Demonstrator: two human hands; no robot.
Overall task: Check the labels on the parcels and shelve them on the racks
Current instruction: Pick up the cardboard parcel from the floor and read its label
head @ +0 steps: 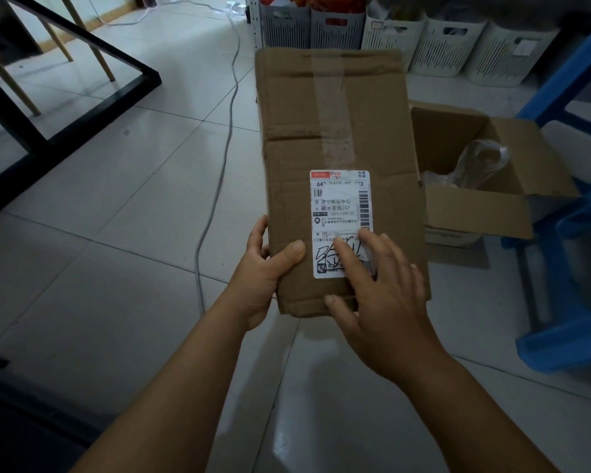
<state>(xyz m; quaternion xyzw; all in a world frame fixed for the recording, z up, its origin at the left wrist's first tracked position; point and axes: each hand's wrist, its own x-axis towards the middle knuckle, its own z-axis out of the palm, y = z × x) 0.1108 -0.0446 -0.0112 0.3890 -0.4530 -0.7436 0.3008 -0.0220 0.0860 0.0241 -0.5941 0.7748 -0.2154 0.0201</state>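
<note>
A long flat brown cardboard parcel (331,131) is held above the tiled floor, its taped top face toward me. A white shipping label (338,206) with barcodes and handwriting is stuck on the near part of that face. My left hand (267,268) grips the parcel's near left edge, thumb on top and fingers underneath. My right hand (382,291) lies flat on the near right corner, with its fingertips spread over the lower part of the label.
An open cardboard box (475,203) with clear plastic wrap inside sits on the floor at right. A blue rack (567,268) stands at the right edge. Slotted plastic baskets (444,46) line the back. A grey cable (219,165) runs across the floor. Black table frame (82,107) at left.
</note>
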